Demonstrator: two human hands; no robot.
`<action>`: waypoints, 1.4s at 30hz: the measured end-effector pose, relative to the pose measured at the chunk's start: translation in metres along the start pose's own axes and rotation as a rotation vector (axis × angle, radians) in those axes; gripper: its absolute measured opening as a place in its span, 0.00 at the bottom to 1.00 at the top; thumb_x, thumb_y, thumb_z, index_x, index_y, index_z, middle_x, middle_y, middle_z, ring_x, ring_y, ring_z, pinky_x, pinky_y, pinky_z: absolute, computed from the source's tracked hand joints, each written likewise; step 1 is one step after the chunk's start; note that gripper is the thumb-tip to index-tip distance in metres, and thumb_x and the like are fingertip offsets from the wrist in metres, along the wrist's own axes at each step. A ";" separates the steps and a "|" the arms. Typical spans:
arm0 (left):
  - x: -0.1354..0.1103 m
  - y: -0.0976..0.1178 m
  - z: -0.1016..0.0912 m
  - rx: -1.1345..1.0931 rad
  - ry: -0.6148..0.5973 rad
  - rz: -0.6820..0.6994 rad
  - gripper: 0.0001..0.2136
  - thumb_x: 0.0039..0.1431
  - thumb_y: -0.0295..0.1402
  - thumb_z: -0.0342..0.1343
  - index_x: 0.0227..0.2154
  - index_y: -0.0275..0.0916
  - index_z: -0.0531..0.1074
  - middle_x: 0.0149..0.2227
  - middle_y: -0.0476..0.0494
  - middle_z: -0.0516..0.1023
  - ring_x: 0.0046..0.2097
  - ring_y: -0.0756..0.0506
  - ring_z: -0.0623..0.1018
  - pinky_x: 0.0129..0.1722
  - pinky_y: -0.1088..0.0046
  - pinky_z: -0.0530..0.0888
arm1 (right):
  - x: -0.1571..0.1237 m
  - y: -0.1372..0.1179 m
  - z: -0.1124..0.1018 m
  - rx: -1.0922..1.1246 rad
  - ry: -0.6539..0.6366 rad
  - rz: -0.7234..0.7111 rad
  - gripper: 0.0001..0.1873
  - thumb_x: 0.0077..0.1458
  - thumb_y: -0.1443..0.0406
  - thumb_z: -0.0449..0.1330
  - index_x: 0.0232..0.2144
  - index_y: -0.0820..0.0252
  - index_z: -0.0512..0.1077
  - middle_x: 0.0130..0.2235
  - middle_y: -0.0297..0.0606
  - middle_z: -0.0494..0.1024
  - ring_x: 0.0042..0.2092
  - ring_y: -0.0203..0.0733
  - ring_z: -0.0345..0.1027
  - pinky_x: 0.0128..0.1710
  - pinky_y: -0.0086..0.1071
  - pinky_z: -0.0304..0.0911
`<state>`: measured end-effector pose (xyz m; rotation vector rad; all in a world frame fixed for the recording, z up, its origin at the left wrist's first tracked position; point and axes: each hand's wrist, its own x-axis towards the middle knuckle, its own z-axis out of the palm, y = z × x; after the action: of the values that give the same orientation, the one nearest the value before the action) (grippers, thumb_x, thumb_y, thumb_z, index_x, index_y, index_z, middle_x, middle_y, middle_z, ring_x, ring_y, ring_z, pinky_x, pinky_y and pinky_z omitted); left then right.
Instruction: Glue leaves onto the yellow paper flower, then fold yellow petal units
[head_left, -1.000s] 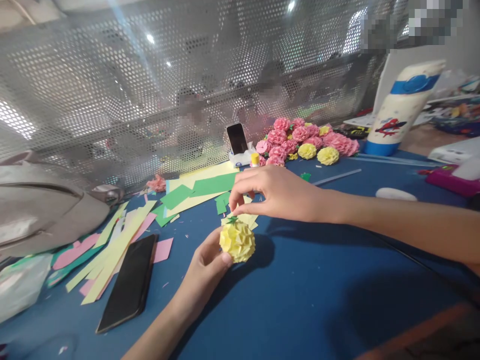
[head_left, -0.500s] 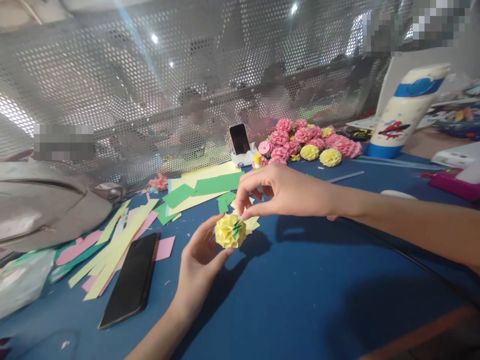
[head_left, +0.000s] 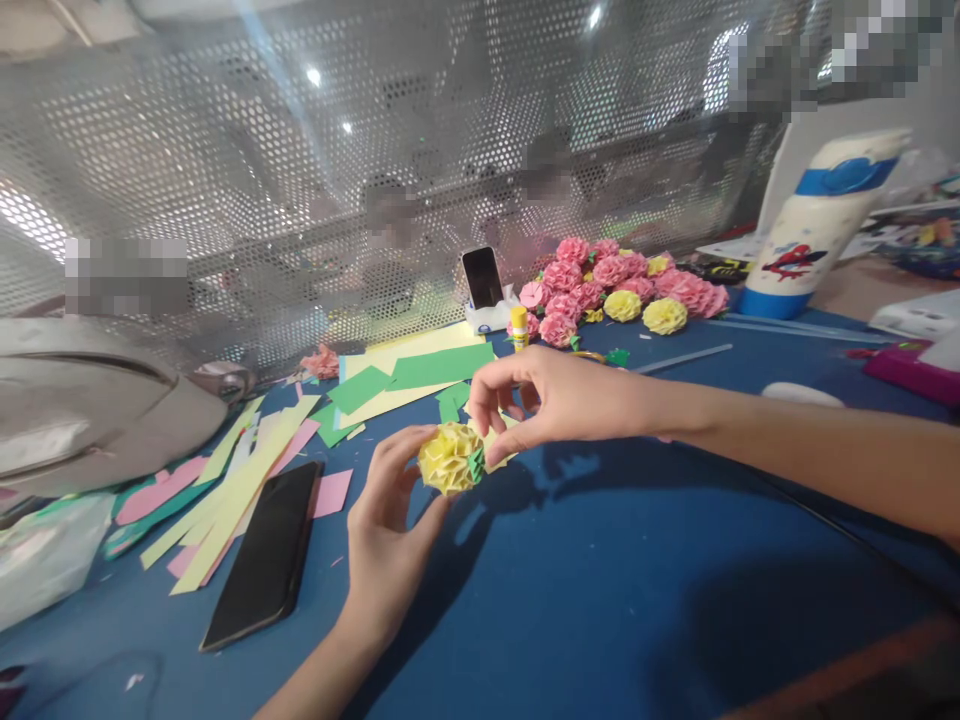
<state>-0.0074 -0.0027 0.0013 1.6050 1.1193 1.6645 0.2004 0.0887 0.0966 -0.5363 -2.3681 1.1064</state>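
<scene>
My left hand [head_left: 386, 530] holds a yellow folded-paper flower [head_left: 448, 458] between thumb and fingers, lifted a little above the blue table [head_left: 600, 580]. A small green paper piece [head_left: 475, 463] sits on the flower's right side. My right hand [head_left: 555, 400] reaches in from the right and pinches at that green piece with thumb and forefinger. Just behind the flower lie yellow paper scraps.
A black phone [head_left: 266, 555] lies at the left beside yellow, pink and green paper strips [head_left: 240, 480]. Green and yellow sheets [head_left: 420, 370], a propped phone [head_left: 482, 280], a glue stick [head_left: 518, 325], pink and yellow paper flowers [head_left: 615, 285] and a white bottle [head_left: 817, 235] stand behind. A perforated metal screen closes the back.
My left hand has turned the yellow flower so the green piece moved from its top to its right side. The flower rose slightly and my right hand followed it down-left.
</scene>
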 end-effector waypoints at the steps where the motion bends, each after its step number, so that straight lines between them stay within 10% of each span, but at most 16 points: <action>1: 0.000 0.001 0.000 0.012 0.007 0.011 0.20 0.53 0.27 0.67 0.50 0.47 0.77 0.52 0.43 0.72 0.57 0.39 0.71 0.54 0.67 0.73 | 0.001 0.001 0.000 0.009 -0.009 0.009 0.12 0.47 0.63 0.72 0.30 0.61 0.74 0.31 0.31 0.74 0.30 0.32 0.60 0.29 0.27 0.55; 42: -0.001 -0.004 -0.006 0.212 -0.092 0.202 0.21 0.60 0.24 0.61 0.54 0.50 0.72 0.53 0.43 0.68 0.58 0.43 0.69 0.53 0.68 0.73 | 0.003 0.007 0.002 0.014 -0.087 0.031 0.16 0.48 0.58 0.72 0.28 0.62 0.71 0.29 0.29 0.69 0.29 0.33 0.58 0.28 0.28 0.53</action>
<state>-0.0141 -0.0025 -0.0025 1.9651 1.1500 1.6203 0.1980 0.0927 0.0906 -0.5320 -2.4318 1.1817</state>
